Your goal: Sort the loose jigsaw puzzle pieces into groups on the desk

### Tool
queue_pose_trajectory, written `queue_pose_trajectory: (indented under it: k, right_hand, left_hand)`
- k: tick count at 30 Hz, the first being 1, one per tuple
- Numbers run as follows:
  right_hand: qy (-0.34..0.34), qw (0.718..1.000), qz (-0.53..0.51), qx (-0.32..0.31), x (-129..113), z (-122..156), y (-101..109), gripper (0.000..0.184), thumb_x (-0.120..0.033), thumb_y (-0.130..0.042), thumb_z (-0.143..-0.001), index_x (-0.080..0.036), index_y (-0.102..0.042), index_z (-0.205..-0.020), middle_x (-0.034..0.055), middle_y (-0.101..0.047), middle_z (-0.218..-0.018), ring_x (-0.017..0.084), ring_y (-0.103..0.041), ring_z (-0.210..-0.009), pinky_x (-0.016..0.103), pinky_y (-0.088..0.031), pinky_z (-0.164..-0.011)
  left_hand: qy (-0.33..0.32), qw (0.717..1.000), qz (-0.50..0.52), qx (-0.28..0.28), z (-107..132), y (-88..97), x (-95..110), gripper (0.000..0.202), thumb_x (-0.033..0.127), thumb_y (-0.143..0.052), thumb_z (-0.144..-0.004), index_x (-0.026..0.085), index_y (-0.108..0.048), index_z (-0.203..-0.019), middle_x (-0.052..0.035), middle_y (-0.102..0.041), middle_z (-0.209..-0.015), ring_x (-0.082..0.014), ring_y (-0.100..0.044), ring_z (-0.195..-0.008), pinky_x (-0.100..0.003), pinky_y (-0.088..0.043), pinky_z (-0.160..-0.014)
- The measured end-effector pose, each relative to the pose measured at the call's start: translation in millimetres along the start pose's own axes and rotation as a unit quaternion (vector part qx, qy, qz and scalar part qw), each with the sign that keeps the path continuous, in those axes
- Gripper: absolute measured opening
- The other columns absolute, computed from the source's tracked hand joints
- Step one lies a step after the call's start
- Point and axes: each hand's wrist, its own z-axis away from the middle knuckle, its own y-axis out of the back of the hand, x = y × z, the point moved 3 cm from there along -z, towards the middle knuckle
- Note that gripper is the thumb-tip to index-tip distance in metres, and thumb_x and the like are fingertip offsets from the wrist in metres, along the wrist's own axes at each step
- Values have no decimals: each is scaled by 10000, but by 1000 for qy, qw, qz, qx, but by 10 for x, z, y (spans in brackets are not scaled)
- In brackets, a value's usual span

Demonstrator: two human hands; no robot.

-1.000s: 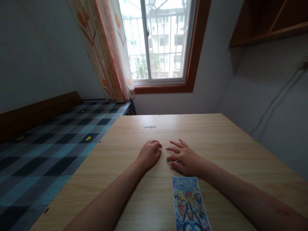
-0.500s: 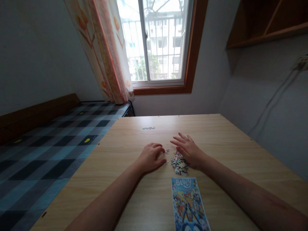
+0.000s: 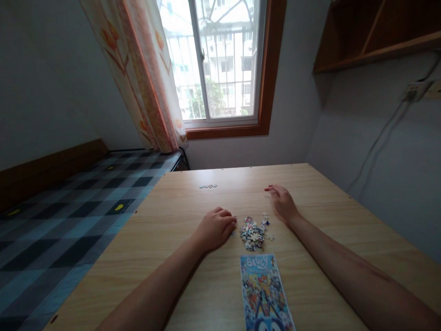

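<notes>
A small heap of jigsaw pieces (image 3: 253, 232) lies on the wooden table (image 3: 330, 220), with a few loose pieces scattered at its right. My left hand (image 3: 217, 227) rests on the table just left of the heap, fingers curled under, touching the pieces at its edge. My right hand (image 3: 283, 202) lies flat and open to the right of the heap and a little beyond it, fingers stretched toward the window, holding nothing. A colourful printed card (image 3: 264, 294) marked "Bluey" lies near me, just below the heap.
A short row of joined pieces (image 3: 208, 186) sits farther back on the table. A bed with a checked blue cover (image 3: 69, 207) lies along the left. A window (image 3: 220, 59) with a curtain (image 3: 141, 78) is ahead, a wooden shelf (image 3: 375, 37) upper right.
My right hand lifted off the heap of pieces and slid right and away, uncovering it. My left hand stayed nearly still. The view shifted slightly.
</notes>
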Motion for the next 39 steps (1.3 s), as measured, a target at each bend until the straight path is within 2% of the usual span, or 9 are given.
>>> queue_pose_trajectory:
  k: [5,9,13,20,25,29,33,36,39]
  right_hand:
    - [-7,1000,8,12,0,-3,20,396,-391,-387,-938,-182,-718,-875,86,-691,-1018,228,-587,-1051,425,-427,-1002]
    - [-11,1000,10,10,-13,-11,17,403,-388,-377,-940,-183,-713,-856,82,-694,-999,225,-593,-1035,409,-438,-983]
    - [-9,1000,10,14,-44,-4,23,402,-377,-373,-937,-180,-711,-845,84,-697,-983,218,-600,-1010,390,-438,-972]
    - [-19,1000,13,-9,-60,-3,11,375,-344,-398,-896,-173,-717,-799,80,-702,-977,204,-599,-999,351,-404,-973]
    - [-34,999,23,-24,-32,-9,-16,362,-334,-407,-884,-178,-719,-785,71,-705,-964,201,-598,-985,336,-398,-964]
    - [-43,999,18,-28,-33,-3,-15,356,-341,-416,-878,-177,-717,-781,65,-709,-948,196,-601,-959,319,-406,-939]
    - [-42,998,26,-41,-61,1,-12,361,-343,-407,-883,-177,-715,-792,59,-714,-913,189,-611,-929,310,-403,-919]
    - [-36,997,38,-48,-86,1,-4,362,-342,-403,-886,-179,-714,-795,59,-716,-915,187,-614,-932,307,-399,-917]
    - [-43,997,43,-49,-97,2,13,366,-347,-403,-886,-180,-716,-796,60,-717,-906,191,-615,-920,309,-406,-907]
  left_hand:
    - [28,999,-35,17,8,9,-124,232,291,-519,-913,223,-700,-784,-55,-705,-835,-199,-587,-853,-336,-469,-823]
    - [69,996,-36,37,45,-10,-234,151,250,-564,-879,232,-704,-824,-41,-708,-826,-194,-591,-850,-310,-481,-783]
    - [100,993,-17,60,64,-32,-275,168,208,-551,-882,231,-712,-925,-38,-713,-854,-178,-602,-848,-285,-485,-761]
    - [68,996,-58,25,-51,-32,-283,196,151,-563,-851,229,-727,-778,-16,-733,-879,-171,-578,-871,-288,-469,-824]
    - [98,988,-116,-1,-189,-9,-329,193,155,-550,-833,228,-712,-761,-32,-718,-887,-181,-570,-866,-292,-467,-783]
    - [148,976,-154,-39,-285,-9,-310,208,173,-498,-866,210,-695,-810,-52,-707,-884,-193,-586,-861,-304,-477,-776]
    - [143,976,-153,-61,-334,-64,-270,257,224,-439,-927,201,-685,-858,-73,-709,-928,-203,-593,-923,-324,-479,-840]
    - [133,981,-130,-48,-340,-126,-319,301,275,-386,-969,212,-672,-1037,-72,-711,-1029,-199,-598,-989,-328,-469,-905]
    - [152,981,-119,-24,-310,-170,-394,364,257,-366,-974,199,-586,-1258,-84,-676,-1180,-191,-596,-1049,-326,-457,-952]
